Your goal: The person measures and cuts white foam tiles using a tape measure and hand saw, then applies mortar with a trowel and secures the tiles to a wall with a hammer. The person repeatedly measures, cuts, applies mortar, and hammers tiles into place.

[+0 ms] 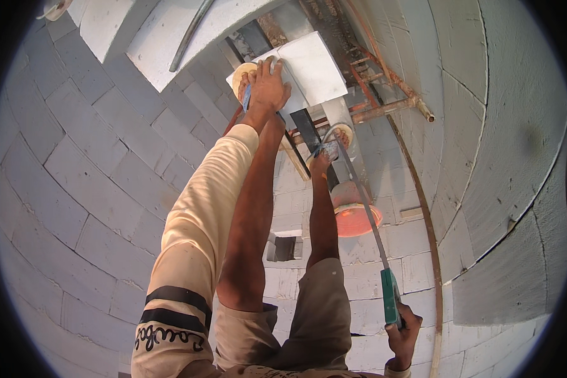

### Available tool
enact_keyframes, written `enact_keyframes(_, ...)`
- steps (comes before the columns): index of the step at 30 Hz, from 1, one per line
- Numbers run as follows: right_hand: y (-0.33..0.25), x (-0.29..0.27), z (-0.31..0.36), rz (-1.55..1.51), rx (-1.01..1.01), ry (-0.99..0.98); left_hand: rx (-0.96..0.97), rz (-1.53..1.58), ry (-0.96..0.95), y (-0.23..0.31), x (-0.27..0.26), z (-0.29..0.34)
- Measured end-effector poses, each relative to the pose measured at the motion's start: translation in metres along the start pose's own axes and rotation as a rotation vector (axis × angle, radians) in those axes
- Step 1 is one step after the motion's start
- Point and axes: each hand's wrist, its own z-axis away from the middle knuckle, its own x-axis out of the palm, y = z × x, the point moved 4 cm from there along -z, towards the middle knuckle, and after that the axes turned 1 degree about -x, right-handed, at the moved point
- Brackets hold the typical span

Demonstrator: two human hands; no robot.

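My left hand (268,86) lies with its fingers stretched over the near left part of a white block (313,66). A thin dark line runs across the block's top beside the hand. Next to these fingers is my left foot in a pale sandal (238,79) with a blue strap, partly covered by the hand. Low on the right, my right hand (404,331) grips the green handle of a saw (390,293). The saw's long grey metal part slants up and away, and its far end curves near my right foot (322,162).
Below the block is a rusty scaffold frame (384,112) with dark bars (305,129). An orange bucket (358,220) stands lower down. Block walls (85,157) rise on both sides. A bent grey pipe (190,34) lies on a white ledge (151,47) at upper left.
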Motion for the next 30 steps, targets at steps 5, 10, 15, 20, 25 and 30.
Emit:
enact_keyframes(5, -0.027, -0.001, -0.033, 0.120, -0.378, 0.181, -0.065, 0.077, 0.043, -0.019, -0.005, 0.044)
enact_keyframes(10, -0.097, 0.044, -0.172, 0.286, -0.839, 0.280, -0.104, 0.222, 0.076, -0.021, -0.015, 0.072)
enact_keyframes(15, -0.153, 0.071, -0.221, 0.304, -1.035, 0.311, -0.128, 0.340, 0.044, -0.040, -0.027, 0.081)
enact_keyframes(20, -0.213, 0.081, -0.218, 0.292, -1.068, 0.413, -0.259, 0.434, -0.002, -0.066, -0.039, 0.090)
enact_keyframes(25, -0.335, 0.083, -0.322, 0.350, -1.259, 0.550, -0.317, 0.548, 0.043, -0.086, -0.046, 0.094)
enact_keyframes(30, -0.430, 0.107, -0.442, 0.675, -1.188, 0.595, -0.328, 0.626, 0.043, -0.095, -0.038, 0.092)
